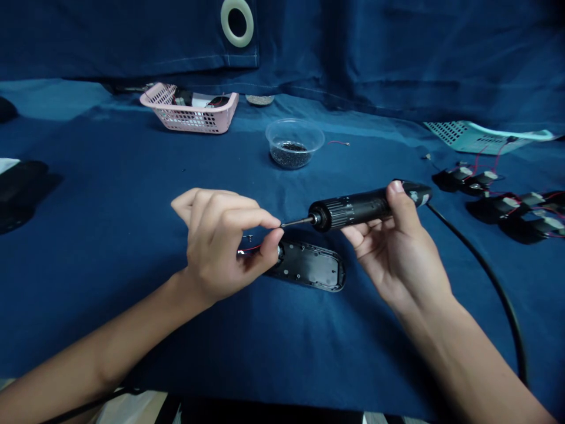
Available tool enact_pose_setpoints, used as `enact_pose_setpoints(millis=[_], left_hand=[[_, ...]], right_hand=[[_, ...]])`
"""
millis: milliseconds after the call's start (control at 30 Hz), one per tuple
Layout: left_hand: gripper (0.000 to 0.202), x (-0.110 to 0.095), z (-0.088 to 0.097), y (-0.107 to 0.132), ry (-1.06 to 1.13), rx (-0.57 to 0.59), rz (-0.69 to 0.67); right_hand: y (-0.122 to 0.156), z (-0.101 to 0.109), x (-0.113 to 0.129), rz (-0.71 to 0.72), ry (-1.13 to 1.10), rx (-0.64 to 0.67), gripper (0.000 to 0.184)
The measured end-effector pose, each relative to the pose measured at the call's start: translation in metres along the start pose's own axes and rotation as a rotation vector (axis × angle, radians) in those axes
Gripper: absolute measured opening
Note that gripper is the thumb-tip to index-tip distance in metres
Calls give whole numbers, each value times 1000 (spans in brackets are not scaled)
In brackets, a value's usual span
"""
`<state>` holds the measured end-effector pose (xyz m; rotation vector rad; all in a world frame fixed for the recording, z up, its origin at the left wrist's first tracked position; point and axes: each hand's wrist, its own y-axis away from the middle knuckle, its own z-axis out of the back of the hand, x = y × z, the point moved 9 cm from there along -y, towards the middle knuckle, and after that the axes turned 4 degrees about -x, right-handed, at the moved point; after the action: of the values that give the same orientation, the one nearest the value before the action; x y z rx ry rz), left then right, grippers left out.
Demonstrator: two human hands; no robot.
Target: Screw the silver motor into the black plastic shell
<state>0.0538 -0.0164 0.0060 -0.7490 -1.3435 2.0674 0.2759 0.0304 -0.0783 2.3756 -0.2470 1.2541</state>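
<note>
My right hand (401, 247) is wrapped round a black corded electric screwdriver (353, 209), which lies nearly level with its bit pointing left. At the bit's tip (285, 224), thumb and forefinger of my left hand (225, 241) pinch something tiny, probably at the very end of the bit; I cannot make it out. Below the bit, a black oblong plastic housing (313, 266) rests open side up on the blue cloth. Its left end is hidden behind my left hand, where a red wire (252, 248) shows.
A clear bowl of small dark screws (292, 147) stands beyond my hands. Behind it are a pink basket (194, 115) and, at right, a turquoise basket (489, 138). Several black wired parts (507, 206) lie at right. The screwdriver's cord (494, 282) curves down the right side.
</note>
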Motion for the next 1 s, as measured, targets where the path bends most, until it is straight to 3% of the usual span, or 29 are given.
enact_pose_setpoints(millis=[567, 1000], left_hand=[[12, 0, -3, 1, 22, 1, -56], [12, -1, -3, 0, 26, 10, -25]], right_hand=[[0, -1, -3, -4, -40, -9, 26], [1, -1, -4, -5, 21, -17, 27]])
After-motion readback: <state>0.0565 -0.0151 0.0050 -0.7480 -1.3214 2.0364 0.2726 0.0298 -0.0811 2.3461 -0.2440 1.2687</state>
